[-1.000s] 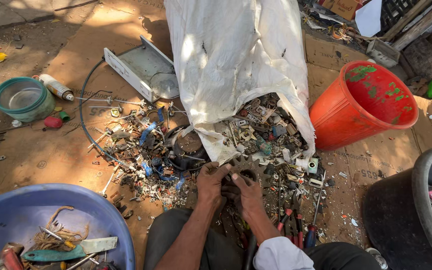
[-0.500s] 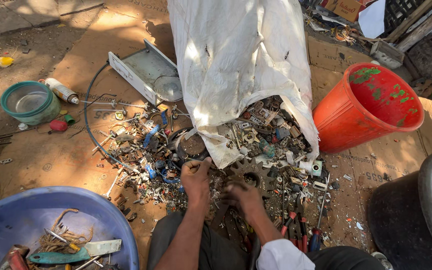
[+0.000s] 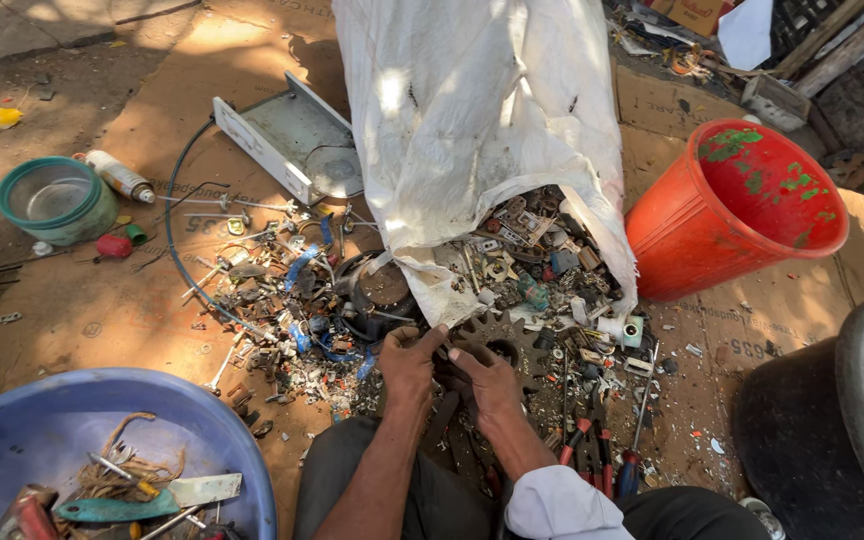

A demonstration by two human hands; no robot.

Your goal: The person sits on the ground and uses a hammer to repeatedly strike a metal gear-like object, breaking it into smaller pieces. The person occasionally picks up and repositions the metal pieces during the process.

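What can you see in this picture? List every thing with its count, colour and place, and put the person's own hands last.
sack: one, white, top centre, mouth open toward the person
scrap pile: many small metal parts, grey and rusty, spilling from the sack onto cardboard
toothed gear: one, dark, at the pile's near edge, by both hands
orange bucket: one, right, tipped
blue tub: one, bottom left, holding bits of scrap
black tub: one, bottom right
green bowl: one, left
metal tray: one, grey, left of the sack
pliers: a few tools, red handles, right of the hands
left hand: one, on the scrap beside the gear
right hand: one, touching the gear
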